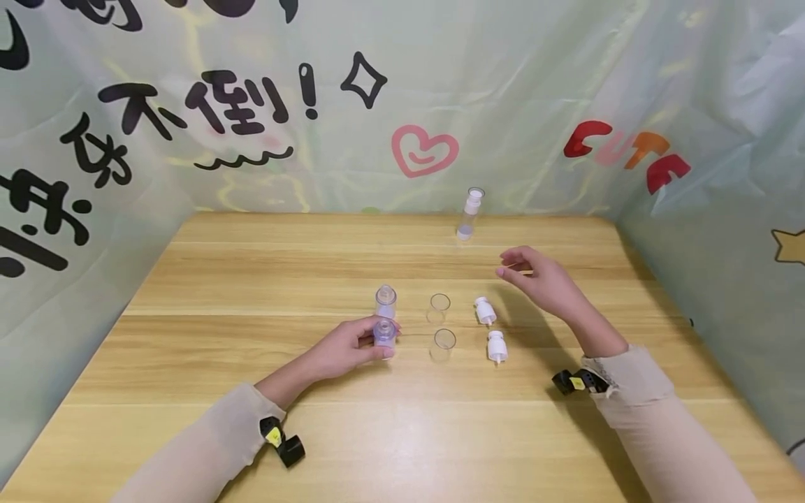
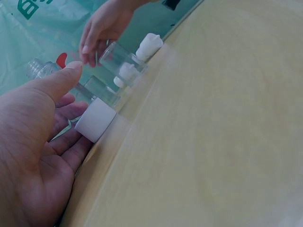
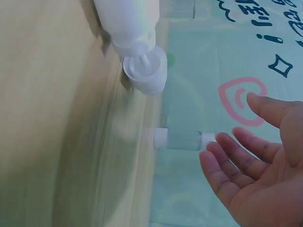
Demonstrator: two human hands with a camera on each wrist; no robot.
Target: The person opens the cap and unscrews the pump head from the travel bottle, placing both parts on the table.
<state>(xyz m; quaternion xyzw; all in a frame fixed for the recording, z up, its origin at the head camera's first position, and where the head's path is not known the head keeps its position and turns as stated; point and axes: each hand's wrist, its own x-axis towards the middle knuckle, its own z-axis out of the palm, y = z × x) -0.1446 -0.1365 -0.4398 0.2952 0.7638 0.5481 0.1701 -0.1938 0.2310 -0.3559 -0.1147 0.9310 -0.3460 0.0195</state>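
Observation:
My left hand (image 1: 342,347) grips a small clear bottle (image 1: 384,332) with a white base (image 2: 96,120), thumb on one side and fingers on the other. The bottle is upright on the table, its neck uncovered. Just behind it stands a second clear bottle (image 1: 386,300). To the right are two clear cylindrical caps (image 1: 444,344), one behind the other. Two white pump heads (image 1: 497,346) with short stems stand beyond these. My right hand (image 1: 541,281) hovers above the table behind the pump heads, fingers loosely bent and holding nothing, as the right wrist view confirms.
An assembled pump bottle (image 1: 468,216) with a clear cap stands near the table's back edge. The wooden table (image 1: 264,279) is bounded behind and at both sides by a pale printed curtain (image 1: 503,91).

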